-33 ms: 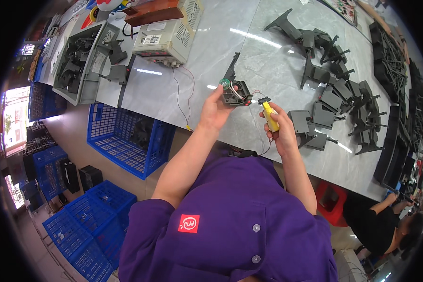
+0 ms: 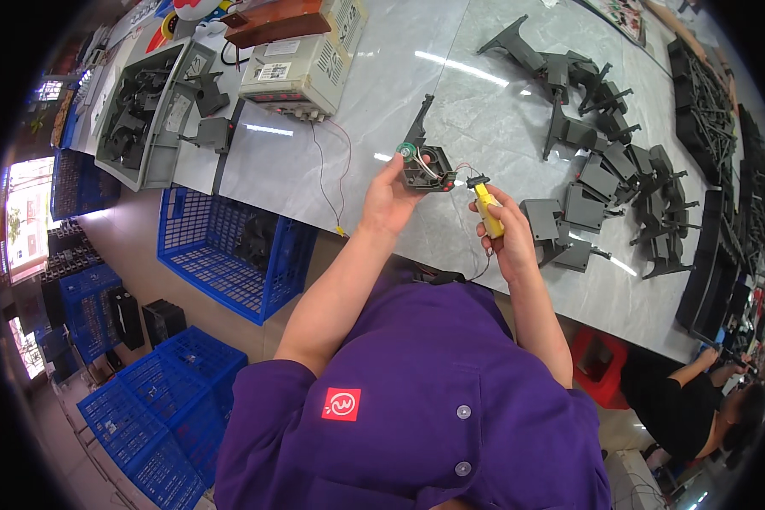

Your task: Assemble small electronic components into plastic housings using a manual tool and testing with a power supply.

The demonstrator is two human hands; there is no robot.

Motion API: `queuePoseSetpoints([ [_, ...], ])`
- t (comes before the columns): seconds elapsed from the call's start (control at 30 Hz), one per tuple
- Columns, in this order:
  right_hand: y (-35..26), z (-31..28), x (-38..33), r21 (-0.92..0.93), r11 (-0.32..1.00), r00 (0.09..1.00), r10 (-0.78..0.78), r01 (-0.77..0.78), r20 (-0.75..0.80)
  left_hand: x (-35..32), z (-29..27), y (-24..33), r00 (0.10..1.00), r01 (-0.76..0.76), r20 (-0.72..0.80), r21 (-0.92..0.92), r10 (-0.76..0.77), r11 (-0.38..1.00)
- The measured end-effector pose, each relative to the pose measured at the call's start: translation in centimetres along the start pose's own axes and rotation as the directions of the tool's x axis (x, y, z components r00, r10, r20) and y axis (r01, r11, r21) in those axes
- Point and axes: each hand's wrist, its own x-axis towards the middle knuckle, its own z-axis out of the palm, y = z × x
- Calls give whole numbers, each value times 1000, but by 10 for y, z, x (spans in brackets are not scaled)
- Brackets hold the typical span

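Note:
My left hand (image 2: pixel 388 195) is closed on the near-left edge of a dark grey plastic housing (image 2: pixel 438 172), its open side up and a long arm pointing away. A round green circuit board (image 2: pixel 406 152) sits by my left thumb, with pale wires running from it into the housing. My right hand (image 2: pixel 508 228), just to the right, is closed around a yellow handheld device (image 2: pixel 489 212) with a dark head. Thin reddish wires curve between the housing and that head. A dark cable (image 2: pixel 487 265) hangs below my right hand.
Several dark grey plastic parts (image 2: pixel 599 183) lie right on the grey table (image 2: pixel 382 76). A beige power supply (image 2: pixel 302 72) with thin leads stands at far left, beside a grey bin (image 2: pixel 161 140) of parts. Blue crates (image 2: pixel 229 255) stand below left. A person in black (image 2: pixel 676 416) is at lower right.

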Motion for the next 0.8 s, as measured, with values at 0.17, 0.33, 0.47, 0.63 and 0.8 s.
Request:
queuePoseSetpoints([
  [0.17, 3, 0, 1, -34, 999, 1000, -1, 1, -17, 1, -5, -3, 1000, 20, -8, -57, -21, 998],
  [0.33, 11, -1, 6, -109, 994, 998, -33, 27, -56, 0, -2, -7, 999, 46, -18, -96, -48, 994],
  [0.47, 20, 5, 12, -45, 998, 997, -45, 42, -69, -1, -1, -13, 996, 84, 4, -86, -84, 993],
  [0.63, 21, 17, 13, -48, 984, 976, -174, 169, -132, -4, -3, -23, 991, 132, -12, -48, -133, 990],
  [0.8, 28, 19, 18, -58, 937, 926, -350, 345, -141, -5, -6, -27, 990, 138, 10, 34, -138, 990],
])
